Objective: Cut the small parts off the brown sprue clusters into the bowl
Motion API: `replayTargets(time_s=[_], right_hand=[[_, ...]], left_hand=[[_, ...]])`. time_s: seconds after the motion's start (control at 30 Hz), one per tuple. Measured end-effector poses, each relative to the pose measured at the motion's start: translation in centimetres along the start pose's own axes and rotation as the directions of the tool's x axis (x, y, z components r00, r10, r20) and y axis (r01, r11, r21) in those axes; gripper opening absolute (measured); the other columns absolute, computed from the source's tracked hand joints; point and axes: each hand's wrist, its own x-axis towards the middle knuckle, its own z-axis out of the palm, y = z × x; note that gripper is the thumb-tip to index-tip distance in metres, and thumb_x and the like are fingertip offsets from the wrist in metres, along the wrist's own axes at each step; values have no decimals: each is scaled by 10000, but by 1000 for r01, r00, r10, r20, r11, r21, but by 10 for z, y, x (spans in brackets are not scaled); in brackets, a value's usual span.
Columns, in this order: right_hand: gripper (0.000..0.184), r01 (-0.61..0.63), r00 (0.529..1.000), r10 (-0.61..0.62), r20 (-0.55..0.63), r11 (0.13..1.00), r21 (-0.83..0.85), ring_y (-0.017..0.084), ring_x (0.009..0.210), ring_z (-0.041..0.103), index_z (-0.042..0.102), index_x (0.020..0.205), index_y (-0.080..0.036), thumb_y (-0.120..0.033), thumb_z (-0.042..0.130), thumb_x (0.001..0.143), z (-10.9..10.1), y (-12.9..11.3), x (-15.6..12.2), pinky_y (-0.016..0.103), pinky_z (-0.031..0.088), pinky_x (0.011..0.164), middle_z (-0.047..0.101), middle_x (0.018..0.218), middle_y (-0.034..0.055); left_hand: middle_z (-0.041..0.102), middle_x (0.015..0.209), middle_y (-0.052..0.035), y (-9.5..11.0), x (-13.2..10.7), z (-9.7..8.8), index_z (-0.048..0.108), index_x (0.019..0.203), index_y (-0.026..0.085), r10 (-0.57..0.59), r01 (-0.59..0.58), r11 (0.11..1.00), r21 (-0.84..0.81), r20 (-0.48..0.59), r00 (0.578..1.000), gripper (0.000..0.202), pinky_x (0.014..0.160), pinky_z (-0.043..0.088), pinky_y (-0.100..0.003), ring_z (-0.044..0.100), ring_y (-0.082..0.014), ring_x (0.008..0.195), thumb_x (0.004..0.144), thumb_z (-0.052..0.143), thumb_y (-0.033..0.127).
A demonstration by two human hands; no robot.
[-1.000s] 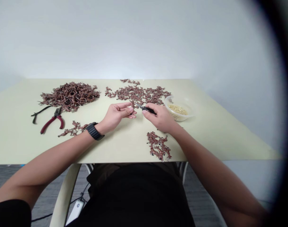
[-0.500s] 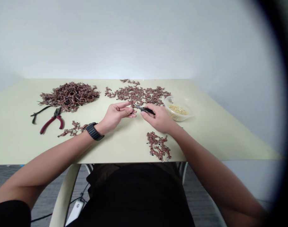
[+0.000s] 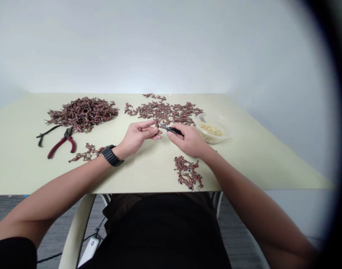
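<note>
Between the thumb and fingers of my left hand (image 3: 137,137) is a small brown figurine (image 3: 156,123), partly covered by the fingertips. My right hand (image 3: 191,141) is wrapped around the black handles of a pair of pliers (image 3: 175,130). The pliers' slim metal jaws point left and meet the figurine's upper part; whether they grip it or some tiny fitting is too small to tell. Just beyond both hands lies a spread of similar brown figurines (image 3: 162,111). To the right of my right hand stands a clear plastic bowl (image 3: 227,135) with small gold-coloured pieces (image 3: 211,130) inside.
A large heap of brown figurines (image 3: 82,112) lies at the back left. In front of it are red-handled pliers (image 3: 56,148) and a black curved item (image 3: 40,141). Smaller groups of figurines lie by my left wrist (image 3: 88,153) and near the table's front edge (image 3: 187,173).
Almost nothing differs. The figurine in my left hand seems slightly turned at the pliers' tips, while both hands stay in place.
</note>
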Motion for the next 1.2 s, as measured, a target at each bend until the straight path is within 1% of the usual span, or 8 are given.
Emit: replayTargets(time_s=[0.13,0.27,0.37,0.43,0.5,0.57,0.67,1.2], right_hand=[[393,-127,987,96,131,959,253,134,614,368,509,793,-219,-545,540,1009,0,-3,1,304,281,567,403,694,-26],[431,-483,853,227,470,685,546,126,567,134,514,853,-235,-646,518,982,-4,-6,1,289,107,482,217,674,-64],[448,-568,796,206,569,578,586,129,583,88,534,860,-227,-665,539,952,-8,-7,1,289,61,479,183,679,-69],[452,-529,823,212,527,625,574,128,575,114,534,850,-227,-665,527,958,-8,-6,1,288,88,479,199,676,-64],[435,-389,904,220,366,778,494,128,564,203,529,834,-227,-640,530,972,-5,-4,1,290,162,492,280,673,-49],[394,-196,977,161,139,937,291,135,588,329,541,833,-222,-588,559,979,-2,-1,1,299,252,540,394,687,-28],[309,-23,999,23,-46,1000,-1,150,629,433,589,909,-212,-513,592,977,1,3,1,314,322,628,473,684,-25],[270,15,1000,-15,-4,999,-51,144,604,433,584,920,-216,-478,583,981,-3,-1,0,304,304,614,516,673,-28]], left_hand=[[827,1001,-110,1,-3,1,803,1238,185,139,-128,974,185,-49,989,498,917,629,-435,777,-227,865,791,913,375],[820,1119,-57,9,-4,-10,842,1144,303,375,-318,801,507,-13,927,323,1076,562,-459,757,-266,1074,823,878,308],[812,1157,-22,16,-3,-17,851,1084,348,420,-395,679,618,114,900,259,1160,495,-455,727,-260,1164,840,854,260],[814,1146,-36,18,-2,-16,848,1107,327,420,-385,700,602,90,903,256,1139,512,-457,732,-262,1150,855,845,284],[821,1090,-80,16,0,-12,827,1189,262,360,-317,814,488,5,933,344,1028,584,-449,766,-262,1032,855,854,337],[822,1012,-120,14,1,-8,793,1241,176,217,-199,937,287,-33,976,452,891,631,-409,781,-238,881,843,869,377],[812,958,-129,10,3,-7,776,1164,111,8,-9,1000,29,31,999,430,793,632,-317,771,-181,783,839,882,372],[801,924,-93,9,3,-11,743,1104,128,-93,102,992,-77,110,990,373,748,623,-262,774,-158,755,840,886,350]])
